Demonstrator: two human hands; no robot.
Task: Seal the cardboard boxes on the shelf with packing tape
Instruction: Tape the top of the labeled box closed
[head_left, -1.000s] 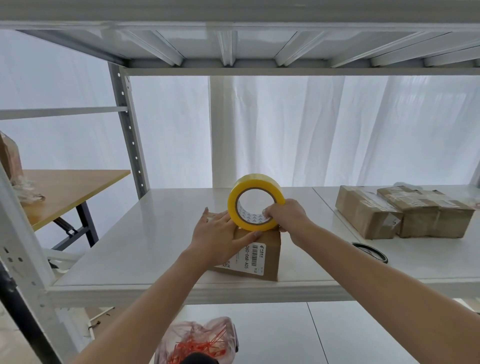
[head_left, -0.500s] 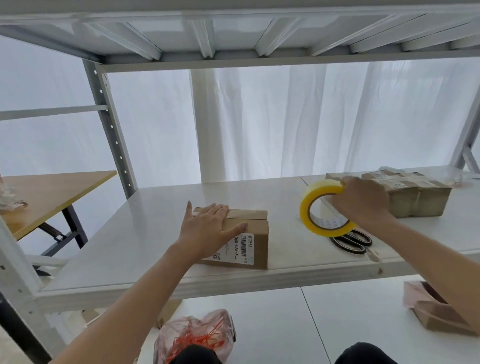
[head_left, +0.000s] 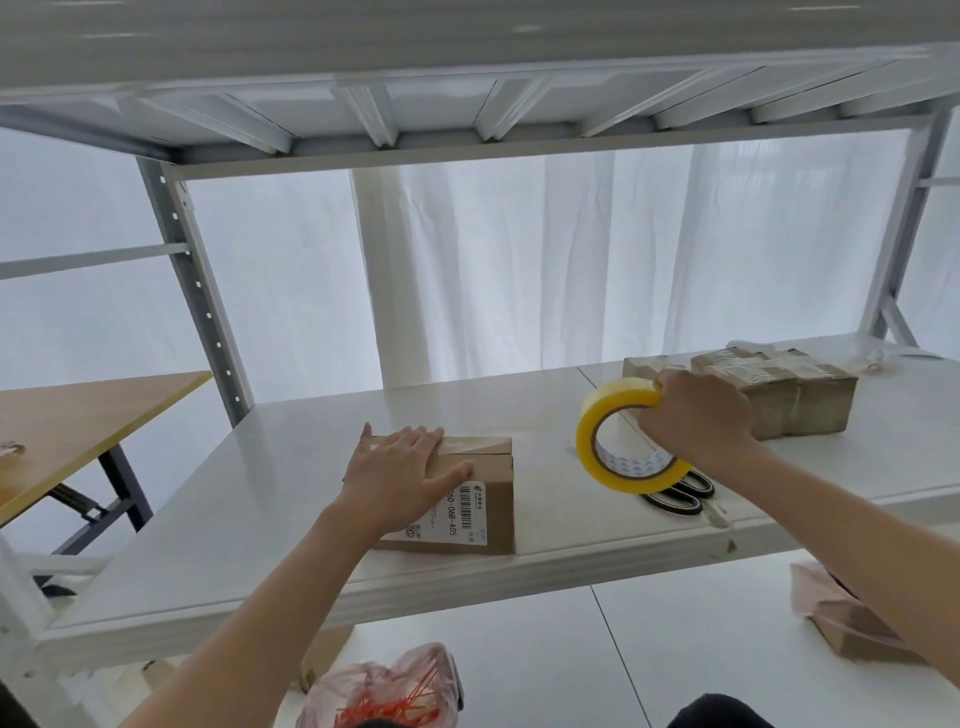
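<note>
A small cardboard box (head_left: 483, 499) with a white barcode label sits near the front of the white shelf (head_left: 270, 493). My left hand (head_left: 400, 475) lies flat on its top, fingers spread, covering the left half. A strip of clear tape shows along the box's top seam. To the right, my right hand (head_left: 696, 415) grips a roll of yellow packing tape (head_left: 589, 441) by its upper rim, held upright just above the shelf. Black-handled scissors (head_left: 675, 496) lie under the roll.
Two taped cardboard boxes (head_left: 800, 400) stand at the back right of the shelf. A wooden table (head_left: 78, 410) is to the left. Below, a plastic bag of red ties (head_left: 384, 696) and an open box (head_left: 852, 629) lie on the floor.
My right hand carried the tape roll off the box and to the right, stopping over the scissors. My left hand stayed pressed on the box top.
</note>
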